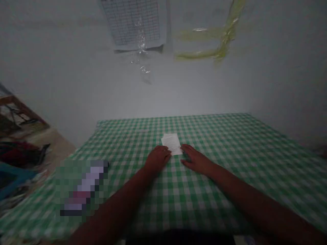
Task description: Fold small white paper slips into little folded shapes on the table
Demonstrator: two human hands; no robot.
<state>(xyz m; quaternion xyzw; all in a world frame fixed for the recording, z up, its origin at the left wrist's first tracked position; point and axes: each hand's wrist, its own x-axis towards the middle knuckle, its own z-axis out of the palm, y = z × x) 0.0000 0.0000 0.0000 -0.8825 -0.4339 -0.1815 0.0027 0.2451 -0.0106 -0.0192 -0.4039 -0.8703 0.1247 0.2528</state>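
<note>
Several small white sheets of paper [171, 143] with lines of print lie in a slightly uneven stack on the green checked tablecloth [173, 190]. My left hand [158, 158] rests at the lower left of the sheets, its fingertips on their corner. At their right edge is my right hand [192, 158], its thumb and fingers apart and the fingertips touching or very near the paper. Neither hand is wrapped around anything. How many sheets there are cannot be made out.
A blurred-out, phone-like object [88, 183] lies on the table's left side. Behind the table rises a white wall [173, 88] with a taped-up gridded sheet [133, 23] and yellow tape [224, 41]. Cluttered items, including a blue one [15, 177], are on the floor at left.
</note>
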